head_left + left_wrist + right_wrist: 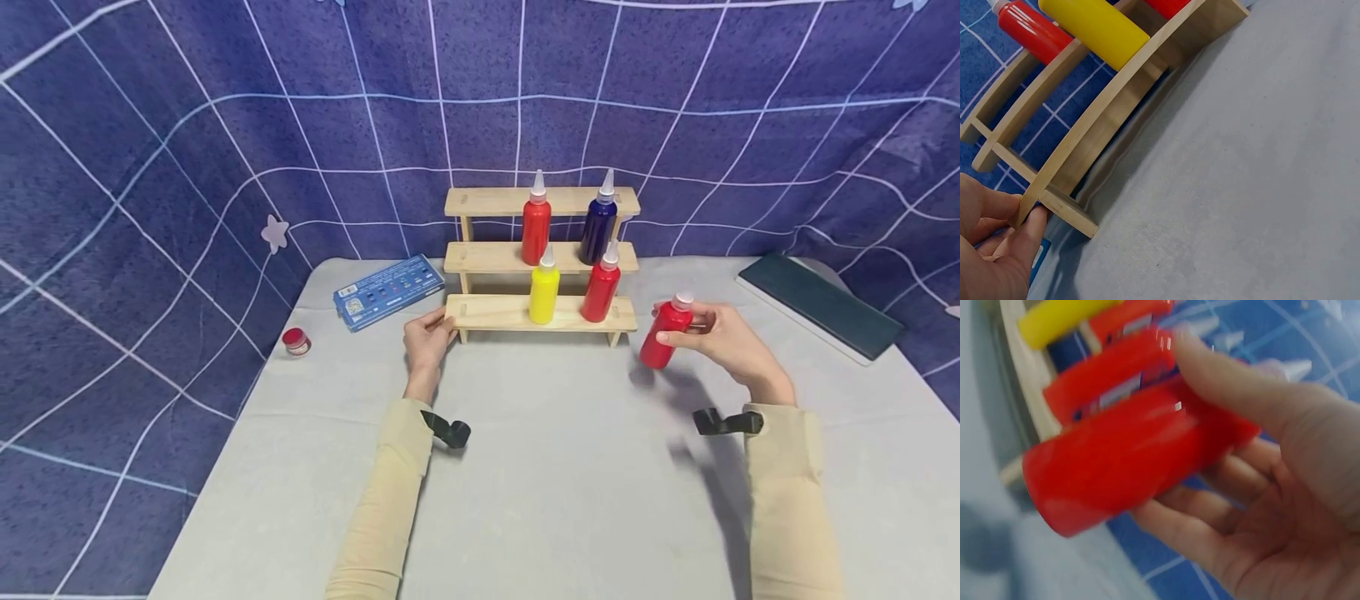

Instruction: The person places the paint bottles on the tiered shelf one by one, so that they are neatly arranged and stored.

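Observation:
My left hand (426,343) pinches the left end of the lowest shelf of a three-tier wooden display rack (487,310); in the left wrist view the thumb and fingers close on that shelf end. To the right of the rack, my right hand (731,340) grips a red squeeze bottle (1116,462) with a white tip, slightly tilted and apart from the rack. A yellow bottle (543,296) and a red bottle (601,293) stand on the lowest shelf. Another red bottle (536,233) and a dark blue bottle (597,232) stand on the middle shelf.
A flat blue box (390,292) lies left of the rack, with a small red-lidded jar (296,341) farther left. At the right back lies a dark green book-like object (821,307). A blue gridded curtain (480,133) hangs behind the pale-covered table (555,467).

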The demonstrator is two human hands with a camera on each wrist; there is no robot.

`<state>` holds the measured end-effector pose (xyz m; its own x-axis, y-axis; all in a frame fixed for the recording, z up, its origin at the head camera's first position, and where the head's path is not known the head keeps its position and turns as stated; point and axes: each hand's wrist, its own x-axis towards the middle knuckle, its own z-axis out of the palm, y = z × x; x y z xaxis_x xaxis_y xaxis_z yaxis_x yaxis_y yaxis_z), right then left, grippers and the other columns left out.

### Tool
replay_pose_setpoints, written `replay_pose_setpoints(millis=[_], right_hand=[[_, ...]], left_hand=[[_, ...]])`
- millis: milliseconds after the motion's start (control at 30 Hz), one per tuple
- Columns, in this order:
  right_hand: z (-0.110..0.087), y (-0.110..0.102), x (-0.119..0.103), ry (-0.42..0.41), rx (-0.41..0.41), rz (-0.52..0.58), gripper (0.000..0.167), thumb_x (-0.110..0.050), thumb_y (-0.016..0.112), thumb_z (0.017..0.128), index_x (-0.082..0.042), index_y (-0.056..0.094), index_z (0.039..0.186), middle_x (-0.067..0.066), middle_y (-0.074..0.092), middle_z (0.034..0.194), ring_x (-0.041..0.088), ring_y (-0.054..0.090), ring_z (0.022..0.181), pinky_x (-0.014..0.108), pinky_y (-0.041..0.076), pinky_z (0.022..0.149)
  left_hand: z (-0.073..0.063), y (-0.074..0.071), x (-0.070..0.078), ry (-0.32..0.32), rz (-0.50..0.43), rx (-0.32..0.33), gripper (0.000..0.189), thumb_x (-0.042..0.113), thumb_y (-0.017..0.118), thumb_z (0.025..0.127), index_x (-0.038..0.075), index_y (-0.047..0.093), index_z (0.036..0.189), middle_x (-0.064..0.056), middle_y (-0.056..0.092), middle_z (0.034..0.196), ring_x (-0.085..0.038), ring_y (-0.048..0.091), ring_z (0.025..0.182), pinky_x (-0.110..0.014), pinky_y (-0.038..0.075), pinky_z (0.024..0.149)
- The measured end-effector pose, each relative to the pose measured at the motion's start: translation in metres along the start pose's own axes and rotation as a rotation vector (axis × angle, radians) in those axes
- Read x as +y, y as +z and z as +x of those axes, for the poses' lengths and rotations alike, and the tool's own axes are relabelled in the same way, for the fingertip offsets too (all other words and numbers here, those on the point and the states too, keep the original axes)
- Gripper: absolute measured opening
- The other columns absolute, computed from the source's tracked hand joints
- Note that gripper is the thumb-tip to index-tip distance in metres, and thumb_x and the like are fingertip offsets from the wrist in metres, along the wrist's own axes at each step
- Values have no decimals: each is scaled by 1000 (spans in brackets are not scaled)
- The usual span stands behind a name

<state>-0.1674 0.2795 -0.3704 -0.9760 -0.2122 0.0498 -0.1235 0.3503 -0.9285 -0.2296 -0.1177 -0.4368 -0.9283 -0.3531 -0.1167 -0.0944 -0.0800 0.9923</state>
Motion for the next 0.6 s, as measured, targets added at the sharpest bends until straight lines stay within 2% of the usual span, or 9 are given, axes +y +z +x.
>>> replay_pose_setpoints(millis=[167, 300, 500, 600], right_hand=[[0, 14, -24, 47, 27, -58, 49, -13, 76, 85, 9, 58, 125, -22, 70, 93, 1, 66, 85, 15, 54, 76], [1, 27, -41, 42, 21, -59, 47, -12, 76, 85, 10, 59, 123, -20, 69, 88, 2, 66, 83, 15, 54, 76], [6, 54, -58, 22, -2, -2, 44, -9, 76, 84, 11, 60, 119, -18, 70, 85, 5, 68, 80, 18, 55, 75], [10, 66, -63, 7, -40, 61, 45, -8, 76, 84, 10, 60, 122, -16, 72, 91, 7, 69, 85, 20, 56, 79]], left_hand=[[0, -1, 0, -9, -11, -3, 35, -5, 63, 89, -6, 63, 124, -26, 64, 120, -30, 65, 107, -27, 59, 86], [-1, -1, 0, -5, -34, -7, 35, -5, 63, 90, -6, 62, 124, -26, 64, 122, -32, 64, 110, -24, 59, 85], [-1, -1, -1, -2, -22, -2, 35, -5, 63, 89, -6, 62, 124, -25, 65, 120, -31, 65, 108, -23, 59, 83], [-1, -1, 0, -5, -23, -4, 35, -5, 63, 89, -6, 62, 124, -25, 64, 121, -31, 65, 109, -23, 59, 84]])
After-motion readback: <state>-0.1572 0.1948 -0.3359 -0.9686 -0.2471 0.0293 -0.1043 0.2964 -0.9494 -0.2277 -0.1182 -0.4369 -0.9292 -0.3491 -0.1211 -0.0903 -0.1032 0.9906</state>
